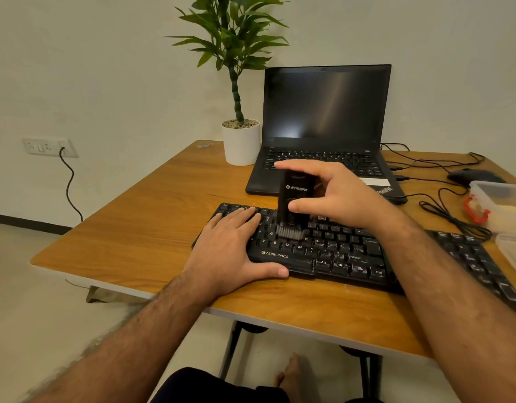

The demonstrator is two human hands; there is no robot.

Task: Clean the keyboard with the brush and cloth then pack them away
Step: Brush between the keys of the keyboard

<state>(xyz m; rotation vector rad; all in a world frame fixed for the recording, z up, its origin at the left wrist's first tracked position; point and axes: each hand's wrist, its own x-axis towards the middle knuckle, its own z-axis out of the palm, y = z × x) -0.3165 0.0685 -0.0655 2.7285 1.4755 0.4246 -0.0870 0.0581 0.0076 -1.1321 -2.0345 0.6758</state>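
A black Zebronics keyboard [344, 251] lies across the wooden table [140, 228]. My right hand [335, 193] grips an upright black brush [293, 199] between thumb and fingers, and its grey bristles press on the keys near the middle rows. My left hand [236, 248] lies flat on the keyboard's left end, fingers straight over the keys and thumb along the front edge. No cloth can be made out for certain in this view.
An open black laptop [323, 126] stands behind the keyboard, a white potted plant [240, 144] to its left. A black mouse [472, 175] with cables and a clear plastic box [504, 205] with a red clip sit at right.
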